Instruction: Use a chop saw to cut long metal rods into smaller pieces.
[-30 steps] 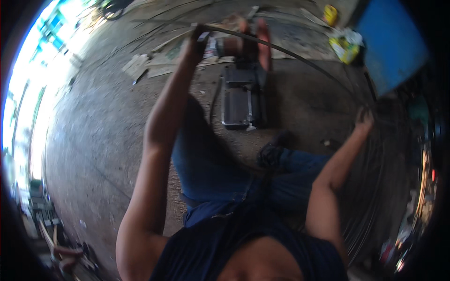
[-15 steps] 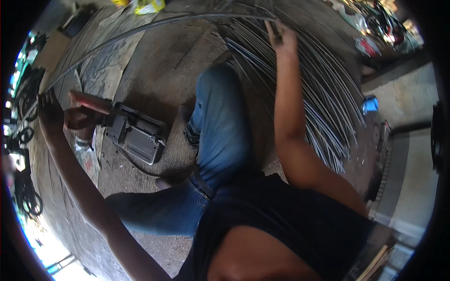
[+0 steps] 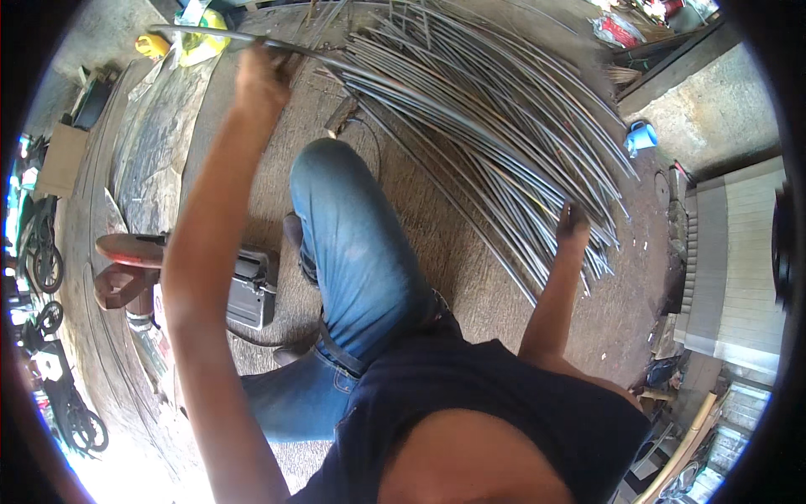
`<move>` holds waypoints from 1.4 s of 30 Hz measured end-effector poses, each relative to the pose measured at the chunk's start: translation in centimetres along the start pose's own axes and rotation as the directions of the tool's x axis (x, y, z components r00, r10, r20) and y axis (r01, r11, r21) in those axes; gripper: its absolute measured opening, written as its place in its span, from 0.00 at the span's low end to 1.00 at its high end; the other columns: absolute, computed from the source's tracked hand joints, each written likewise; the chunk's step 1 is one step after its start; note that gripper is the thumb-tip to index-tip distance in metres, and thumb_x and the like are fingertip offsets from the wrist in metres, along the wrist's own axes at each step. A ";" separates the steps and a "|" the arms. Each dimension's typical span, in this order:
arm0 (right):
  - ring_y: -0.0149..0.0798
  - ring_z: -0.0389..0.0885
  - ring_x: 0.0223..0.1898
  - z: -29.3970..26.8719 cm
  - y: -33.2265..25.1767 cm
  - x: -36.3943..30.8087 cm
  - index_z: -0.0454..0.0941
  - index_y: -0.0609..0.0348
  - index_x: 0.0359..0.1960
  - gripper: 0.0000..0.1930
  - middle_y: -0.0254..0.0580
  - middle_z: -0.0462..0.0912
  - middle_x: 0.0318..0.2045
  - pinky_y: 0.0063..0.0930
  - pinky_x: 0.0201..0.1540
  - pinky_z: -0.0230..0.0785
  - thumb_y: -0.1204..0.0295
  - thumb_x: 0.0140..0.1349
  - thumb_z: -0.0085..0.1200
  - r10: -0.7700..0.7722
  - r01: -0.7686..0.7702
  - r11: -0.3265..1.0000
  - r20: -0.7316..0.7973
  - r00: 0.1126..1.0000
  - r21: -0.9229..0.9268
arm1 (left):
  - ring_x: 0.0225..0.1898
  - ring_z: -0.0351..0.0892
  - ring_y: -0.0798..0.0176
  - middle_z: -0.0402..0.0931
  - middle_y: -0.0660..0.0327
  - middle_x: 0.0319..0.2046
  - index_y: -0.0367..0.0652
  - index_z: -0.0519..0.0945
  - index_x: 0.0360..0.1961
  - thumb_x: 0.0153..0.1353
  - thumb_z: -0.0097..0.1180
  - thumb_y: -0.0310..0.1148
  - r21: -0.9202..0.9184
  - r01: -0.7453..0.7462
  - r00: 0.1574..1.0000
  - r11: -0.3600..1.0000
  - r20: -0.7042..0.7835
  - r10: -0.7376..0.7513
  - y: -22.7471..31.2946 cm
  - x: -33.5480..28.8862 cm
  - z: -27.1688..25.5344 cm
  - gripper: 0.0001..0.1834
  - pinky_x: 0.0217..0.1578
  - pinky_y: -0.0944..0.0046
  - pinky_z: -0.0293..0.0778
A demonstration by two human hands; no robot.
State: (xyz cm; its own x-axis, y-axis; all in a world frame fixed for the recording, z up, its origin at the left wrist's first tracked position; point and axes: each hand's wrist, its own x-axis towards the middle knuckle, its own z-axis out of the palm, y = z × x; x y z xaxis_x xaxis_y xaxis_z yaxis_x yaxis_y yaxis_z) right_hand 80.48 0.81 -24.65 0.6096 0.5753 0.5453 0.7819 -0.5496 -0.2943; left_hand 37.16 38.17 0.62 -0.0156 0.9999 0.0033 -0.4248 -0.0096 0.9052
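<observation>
A long grey metal rod (image 3: 315, 55) stretches from the upper left across the top of a heap of similar rods (image 3: 504, 143). My left hand (image 3: 262, 80), raised and a little blurred, is closed around this rod near its far left end. Lower on the right, my right hand (image 3: 573, 225) is closed at the rod's other end, just over the near part of the heap. Its fingertips are partly hidden, but the rod runs into them. The loose rods lie on the floor beyond my bent knee (image 3: 332, 176).
Left of my leg sits a floor machine with a grey metal base (image 3: 253, 290) and a reddish-brown upper part (image 3: 130, 250). A blue mug (image 3: 641, 137) is beside a low wall on the right. Yellow bags (image 3: 201, 42) lie at the far left; a cardboard piece (image 3: 63, 160) stands nearer.
The rod has swung from the left side over to the heap on the right. My left hand has moved up and right; my right hand has come down and nearer. My view has shifted.
</observation>
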 end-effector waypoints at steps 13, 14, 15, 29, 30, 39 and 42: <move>0.44 0.79 0.33 0.7 9.8 6.0 0.73 0.67 0.41 0.15 0.47 0.79 0.32 0.35 0.45 0.75 0.67 0.65 0.41 0.686 -0.313 -0.317 0.445 0.576 0.895 | 0.45 0.79 0.55 0.75 0.50 0.45 0.29 0.70 0.52 0.62 0.49 0.56 0.027 0.175 0.857 0.984 0.487 -0.166 -3.8 -3.9 16.9 0.35 0.44 0.59 0.73; 0.44 0.78 0.35 1.8 10.1 5.6 0.73 0.69 0.40 0.14 0.47 0.78 0.33 0.36 0.44 0.75 0.68 0.64 0.43 0.449 -0.305 -0.326 0.430 0.783 0.895 | 0.45 0.79 0.55 0.75 0.50 0.45 0.29 0.70 0.52 0.62 0.49 0.56 0.024 0.179 0.859 0.984 0.484 -0.168 -2.8 -4.6 15.9 0.35 0.44 0.59 0.73; 0.43 0.78 0.34 3.0 6.4 4.8 0.75 0.68 0.35 0.12 0.49 0.79 0.33 0.35 0.41 0.76 0.70 0.63 0.43 0.340 -0.227 -0.441 0.396 0.853 0.868 | 0.44 0.78 0.57 0.77 0.52 0.43 0.31 0.72 0.51 0.62 0.50 0.55 0.097 0.084 0.843 0.992 0.524 -0.122 -1.6 -4.7 13.4 0.33 0.44 0.60 0.72; 0.40 0.73 0.43 1.7 -38.7 11.8 0.70 0.68 0.51 0.15 0.45 0.73 0.40 0.34 0.51 0.68 0.72 0.65 0.47 -0.173 -0.718 -0.334 0.709 0.684 0.611 | 0.47 0.78 0.56 0.77 0.49 0.45 0.28 0.73 0.51 0.69 0.41 0.39 0.782 -0.369 0.785 0.503 -0.028 0.619 23.3 -16.6 -21.3 0.22 0.53 0.59 0.70; 0.39 0.73 0.41 1.0 -41.5 11.9 0.70 0.68 0.50 0.14 0.44 0.74 0.39 0.33 0.50 0.68 0.73 0.65 0.47 -0.255 -0.719 -0.307 0.673 0.694 0.624 | 0.47 0.78 0.57 0.77 0.50 0.45 0.29 0.73 0.51 0.69 0.41 0.38 0.806 -0.343 0.750 0.482 -0.074 0.657 24.1 -17.8 -23.1 0.21 0.54 0.60 0.69; 0.32 0.79 0.33 -10.2 -64.6 1.1 0.77 0.66 0.41 0.11 0.40 0.80 0.31 0.24 0.40 0.72 0.71 0.62 0.51 -0.907 -0.582 -0.011 0.236 0.348 0.813 | 0.42 0.77 0.64 0.80 0.58 0.39 0.35 0.78 0.46 0.62 0.54 0.48 0.927 0.087 0.557 0.366 -0.349 0.753 25.5 -23.9 -45.4 0.24 0.45 0.64 0.70; 0.29 0.80 0.30 -10.6 -68.8 -3.2 0.79 0.65 0.38 0.12 0.36 0.81 0.29 0.22 0.35 0.72 0.67 0.63 0.53 -0.986 -0.403 0.051 0.110 0.125 0.914 | 0.44 0.77 0.66 0.80 0.56 0.42 0.37 0.78 0.48 0.63 0.55 0.43 0.931 -0.013 0.640 0.365 -0.273 0.718 22.7 -22.2 -49.9 0.21 0.46 0.64 0.71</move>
State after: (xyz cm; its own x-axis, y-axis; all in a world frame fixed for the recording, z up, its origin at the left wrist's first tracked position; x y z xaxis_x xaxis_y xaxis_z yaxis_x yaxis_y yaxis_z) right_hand 23.39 30.35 2.15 -0.6805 0.6806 0.2715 -0.0862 0.2936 -0.9520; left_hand -17.26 15.13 -0.13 -0.5627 0.6292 0.5362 0.6874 -0.0042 0.7263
